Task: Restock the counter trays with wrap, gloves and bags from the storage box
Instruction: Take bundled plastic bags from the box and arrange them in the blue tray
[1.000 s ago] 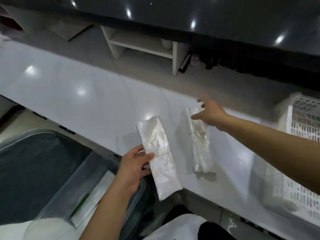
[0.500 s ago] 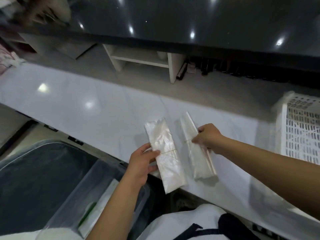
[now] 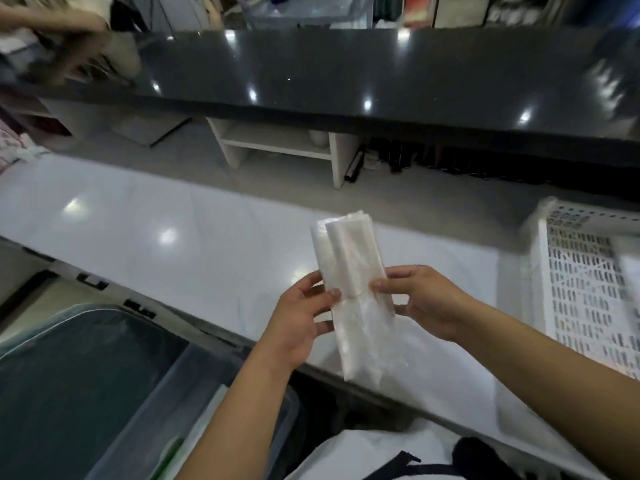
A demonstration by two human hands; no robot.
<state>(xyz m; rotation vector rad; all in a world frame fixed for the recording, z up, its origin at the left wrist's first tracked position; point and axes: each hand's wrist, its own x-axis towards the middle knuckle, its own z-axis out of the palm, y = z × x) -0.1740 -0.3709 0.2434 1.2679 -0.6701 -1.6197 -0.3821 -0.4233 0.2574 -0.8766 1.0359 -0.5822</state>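
Your left hand and right hand are bare, with no gloves, rings or watch showing, and both forearms are uncovered to the frame's lower edge, so no sleeve reaches them. Below your right hand, at your chest, you wear a white garment crossed by a thin black strap, with a dark rounded patch beside it.

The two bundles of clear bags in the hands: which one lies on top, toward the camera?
The narrower bundle lies on top, its upper end offset to the right. The wider bundle shows behind it only along the left edge. The left hand and right hand pinch both together.
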